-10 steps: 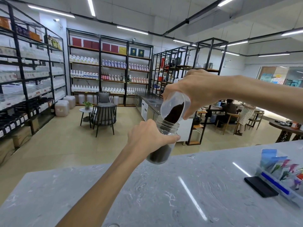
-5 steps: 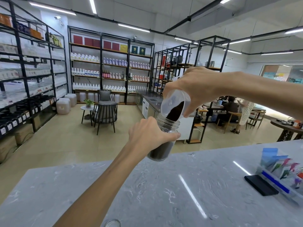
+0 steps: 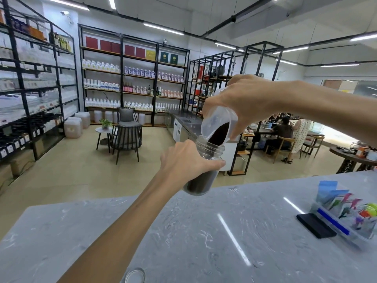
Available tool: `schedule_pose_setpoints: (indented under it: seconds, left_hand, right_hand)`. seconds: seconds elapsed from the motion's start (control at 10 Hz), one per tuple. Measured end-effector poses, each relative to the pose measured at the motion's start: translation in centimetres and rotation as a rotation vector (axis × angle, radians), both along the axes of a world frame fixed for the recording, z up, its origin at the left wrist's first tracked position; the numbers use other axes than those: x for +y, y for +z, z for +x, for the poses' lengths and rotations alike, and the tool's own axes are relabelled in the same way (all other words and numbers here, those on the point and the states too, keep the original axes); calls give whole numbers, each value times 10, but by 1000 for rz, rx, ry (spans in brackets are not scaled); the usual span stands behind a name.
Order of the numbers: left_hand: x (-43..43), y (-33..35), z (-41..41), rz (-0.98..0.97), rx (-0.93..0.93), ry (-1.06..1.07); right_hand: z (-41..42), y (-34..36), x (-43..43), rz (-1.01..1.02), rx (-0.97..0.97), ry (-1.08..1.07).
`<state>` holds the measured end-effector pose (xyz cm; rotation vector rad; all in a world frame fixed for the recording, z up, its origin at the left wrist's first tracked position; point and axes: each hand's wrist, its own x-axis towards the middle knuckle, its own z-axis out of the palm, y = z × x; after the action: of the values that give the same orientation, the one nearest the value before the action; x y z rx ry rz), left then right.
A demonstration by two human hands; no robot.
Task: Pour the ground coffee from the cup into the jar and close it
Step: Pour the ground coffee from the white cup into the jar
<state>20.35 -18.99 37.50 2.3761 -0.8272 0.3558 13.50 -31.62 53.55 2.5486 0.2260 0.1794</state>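
Note:
My left hand (image 3: pixel 186 160) grips a clear glass jar (image 3: pixel 202 181), held tilted above the far edge of the marble counter (image 3: pixel 204 231). Dark ground coffee fills the jar's lower part. My right hand (image 3: pixel 242 101) holds a clear plastic cup (image 3: pixel 216 124) tipped steeply, its rim resting at the jar's mouth. Dark coffee (image 3: pixel 219 133) slides from the cup into the jar. A round, glassy lid-like object (image 3: pixel 134 275) lies at the counter's near edge, partly cut off by the frame.
A clear box of colourful sachets (image 3: pixel 350 213) stands at the counter's right side, with a flat black object (image 3: pixel 315 225) beside it. Beyond the counter are shelving racks, a chair with a small table (image 3: pixel 126 135), and people seated at tables at the right.
The cup has tipped further and more coffee has slid into the jar. Both hands hold nearly the same place; my view has shifted slightly.

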Motion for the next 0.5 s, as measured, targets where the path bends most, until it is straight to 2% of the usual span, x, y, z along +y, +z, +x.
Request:
schedule_pose_setpoints:
  seconds: [0.3,0.5]
  left_hand:
    - [-17,2,-10,12,9,5]
    - [-18,4,-23,12,-7,12]
  right_hand:
    - [-7,2,-22,-188,48,110]
    - [-14,0,-32,-93,86,107]
